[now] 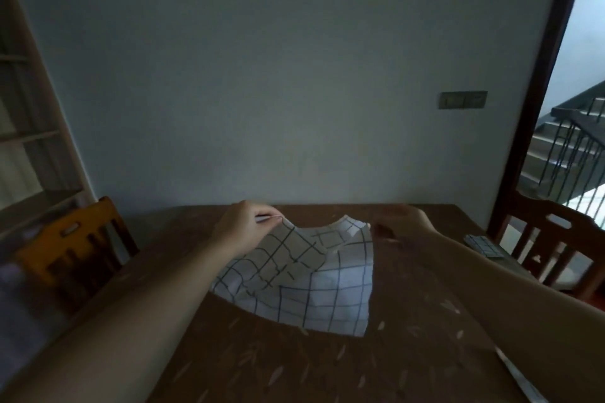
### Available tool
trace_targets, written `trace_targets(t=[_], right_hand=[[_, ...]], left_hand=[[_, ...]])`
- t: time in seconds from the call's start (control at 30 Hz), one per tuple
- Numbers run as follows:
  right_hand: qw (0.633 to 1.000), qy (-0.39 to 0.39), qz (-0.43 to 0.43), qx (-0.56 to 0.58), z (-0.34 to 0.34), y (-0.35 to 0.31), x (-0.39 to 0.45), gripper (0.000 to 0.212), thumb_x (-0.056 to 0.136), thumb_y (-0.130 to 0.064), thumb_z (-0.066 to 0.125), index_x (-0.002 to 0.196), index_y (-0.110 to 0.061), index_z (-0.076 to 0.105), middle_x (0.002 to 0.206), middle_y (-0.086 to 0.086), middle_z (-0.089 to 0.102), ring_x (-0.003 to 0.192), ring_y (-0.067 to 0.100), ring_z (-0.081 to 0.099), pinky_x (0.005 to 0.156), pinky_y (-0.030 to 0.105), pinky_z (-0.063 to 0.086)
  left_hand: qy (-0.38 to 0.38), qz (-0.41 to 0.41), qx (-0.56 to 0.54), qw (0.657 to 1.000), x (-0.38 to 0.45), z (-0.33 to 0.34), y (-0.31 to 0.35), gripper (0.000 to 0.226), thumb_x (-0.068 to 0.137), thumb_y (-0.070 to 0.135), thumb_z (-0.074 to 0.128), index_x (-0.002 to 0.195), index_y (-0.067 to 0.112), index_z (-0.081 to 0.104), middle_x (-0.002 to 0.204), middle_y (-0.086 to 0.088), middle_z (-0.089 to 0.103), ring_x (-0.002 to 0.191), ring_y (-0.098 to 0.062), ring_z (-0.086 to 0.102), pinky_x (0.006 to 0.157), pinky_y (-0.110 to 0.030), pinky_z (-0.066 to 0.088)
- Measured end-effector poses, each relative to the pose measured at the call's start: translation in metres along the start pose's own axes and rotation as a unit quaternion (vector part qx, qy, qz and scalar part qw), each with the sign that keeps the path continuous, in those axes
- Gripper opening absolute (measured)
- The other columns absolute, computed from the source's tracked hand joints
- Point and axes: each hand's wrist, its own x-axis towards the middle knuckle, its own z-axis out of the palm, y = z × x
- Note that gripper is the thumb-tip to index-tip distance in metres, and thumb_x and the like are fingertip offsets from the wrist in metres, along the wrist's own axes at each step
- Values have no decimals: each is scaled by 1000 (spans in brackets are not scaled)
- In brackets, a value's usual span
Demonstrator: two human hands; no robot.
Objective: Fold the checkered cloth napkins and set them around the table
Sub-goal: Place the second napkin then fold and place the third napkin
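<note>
A white napkin with a dark grid (314,285) lies partly on the brown table (327,366), its far edge lifted off the surface. My left hand (245,226) pinches the far left corner. My right hand (402,226) is blurred and holds the far right corner. The cloth sags between the two hands. A second checkered napkin (484,247), folded small, rests at the table's right edge.
A wooden chair (72,255) stands at the left side and another chair (556,249) at the right. The table's far edge meets a grey wall. An open doorway with stairs (569,147) is at the right. Shelves (26,134) rise at the left.
</note>
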Motion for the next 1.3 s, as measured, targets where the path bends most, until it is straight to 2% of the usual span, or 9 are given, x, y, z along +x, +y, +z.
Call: trace_targets(t=[0.13,0.23,0.4,0.57,0.67,0.83,1.0,1.13,1.3], right_hand=[[992,-105,2,-63,0,-5,-12,27,85,-37,69,90,-11,72,68,2,64,56,10,58,49,17,48],[981,-154,-6,-121,-1,19,-11,38,78,-30,78,107,-7,67,91,7,67,66,9,63,52,19,49],[990,-124,-6,-59,-30,44,-26,51,77,-23,80,123,-12,59,103,9,69,86,23,68,80,42,59],[995,-86,-28,48,-69,51,-42,47,77,8,73,120,-7,62,96,6,68,75,14,65,56,22,56],[994,-65,-2,89,-95,62,-51,43,80,3,71,120,-12,63,102,9,68,80,18,65,58,27,53],[991,-47,51,114,-130,88,-56,47,77,-17,78,121,-28,64,119,7,64,107,28,62,87,45,55],[994,-23,53,93,-157,91,-61,43,84,-13,73,125,-18,62,114,5,64,92,18,63,62,25,50],[996,-8,78,44,-166,95,-57,32,87,-6,67,118,-10,66,85,8,65,63,14,56,41,16,45],[993,16,101,55,-174,91,-59,23,86,-1,68,109,-5,68,73,9,62,55,17,52,32,13,40]], left_hand=[[30,-11,10,999,-15,-8,21,12,90,25,66,93,21,77,87,15,69,75,14,53,65,2,35],[42,-14,7,999,-23,-4,44,11,89,25,68,92,21,78,85,15,68,78,8,58,67,-1,37],[37,-40,15,998,-39,17,74,11,88,26,68,91,21,78,85,14,69,86,-3,63,78,-19,44],[53,-73,9,996,-56,33,86,12,87,25,70,92,17,78,91,5,75,88,-8,66,83,-24,49],[93,-125,-51,987,-60,34,87,15,84,28,73,92,16,78,87,6,73,89,-9,67,86,-25,50],[93,-182,-106,973,-63,30,95,23,82,32,75,97,15,76,79,9,70,80,-5,65,77,-20,49],[71,-197,-148,967,-65,30,107,19,84,29,72,100,18,74,83,10,67,77,2,57,65,-15,43],[66,-184,-176,965,-63,36,123,8,81,29,76,80,26,69,80,10,67,77,-3,60,65,-17,44],[68,-155,-161,972,-58,31,137,10,79,33,77,84,26,72,82,10,69,79,-1,61,70,-18,45]])
